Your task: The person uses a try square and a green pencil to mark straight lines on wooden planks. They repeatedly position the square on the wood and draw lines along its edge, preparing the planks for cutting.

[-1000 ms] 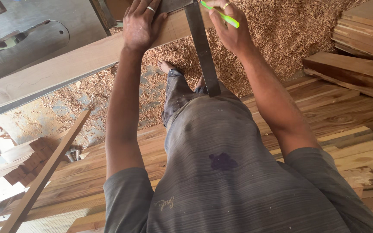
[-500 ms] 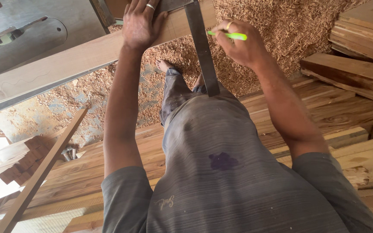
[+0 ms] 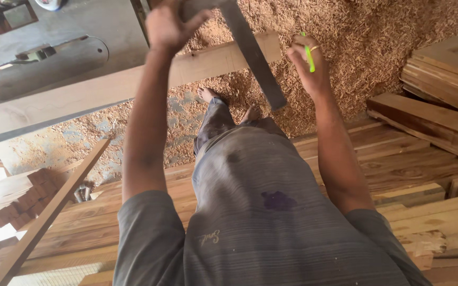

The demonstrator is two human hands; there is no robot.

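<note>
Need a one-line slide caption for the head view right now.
Left hand lifts a metal square above a long plank; right hand holds a green pencil over wood shavings.

No packages, labels, signs (or screens) here.

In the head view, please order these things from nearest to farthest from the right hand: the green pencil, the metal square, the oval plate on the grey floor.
From the right hand:
1. Green pencil, held in its fingers.
2. Metal square, just to its left, held at the top by the left hand.
3. Oval plate, far left on the grey floor.
</note>
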